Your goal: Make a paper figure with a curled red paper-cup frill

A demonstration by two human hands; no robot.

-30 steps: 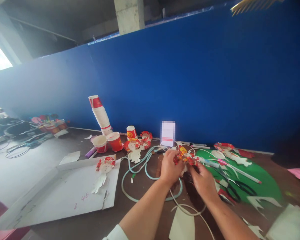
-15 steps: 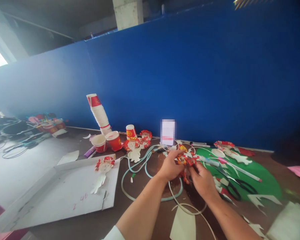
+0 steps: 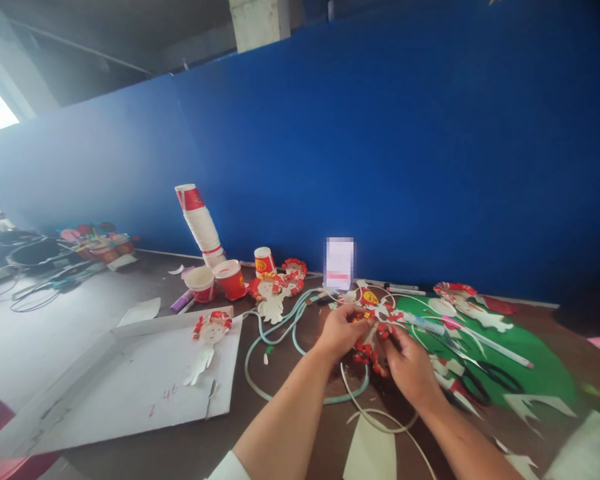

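Note:
Between my two hands is a paper-cup cutout (image 3: 369,345) with a red and gold folded fringe around a pale middle. Fingers and thumb of my left hand (image 3: 343,332) pinch its upper left edge. On the other side, the fingers of my right hand (image 3: 409,365) close on its red fringe, with the fingertips partly hidden. Loose white and red paper scraps lie just beyond the hands. A similar figure with a red fringe and white paper body (image 3: 211,331) lies on the white box lid (image 3: 125,387) at the left.
A leaning stack of paper cups (image 3: 200,223) stands near the blue partition (image 3: 380,133), beside more red cups (image 3: 230,279). Pale cables (image 3: 253,383) loop around my wrists. At the right, scissors (image 3: 500,378) and a pink-white pen (image 3: 495,345) rest on a green sheet (image 3: 543,363).
The cutout has turned in my hands, so its pale middle and lower red fringe now show more. Both hands stay closed on it. The whole view has shifted slightly.

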